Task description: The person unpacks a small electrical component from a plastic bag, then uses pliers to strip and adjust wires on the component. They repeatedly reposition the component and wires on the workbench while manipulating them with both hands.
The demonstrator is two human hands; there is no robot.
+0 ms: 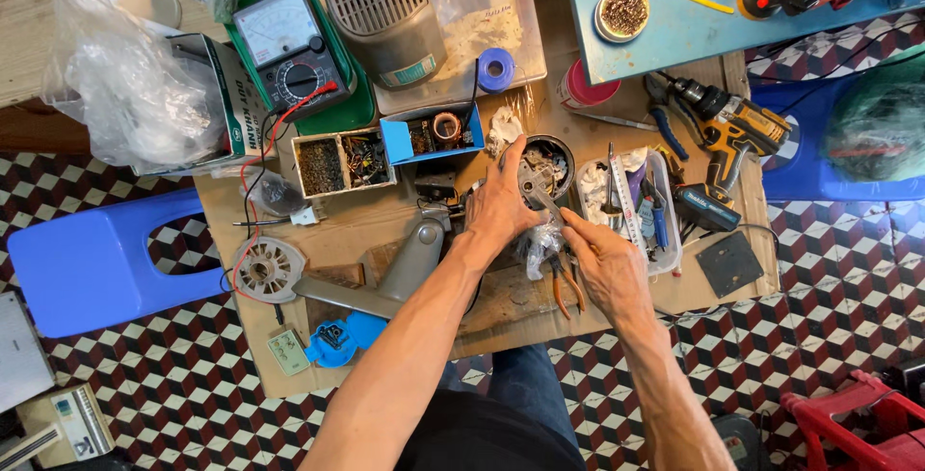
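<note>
My left hand grips a round metal motor part at the middle of a cluttered wooden board. My right hand holds a slim metal tool whose tip touches that part. A crumpled clear plastic bag and orange-handled pliers lie just below the hands. A grey fan stand lies left of my left forearm.
A green multimeter with red and black leads, small parts boxes, a grey motor housing, blue tape, a tool tray and a cordless drill surround the hands. Blue stools stand on both sides of the board.
</note>
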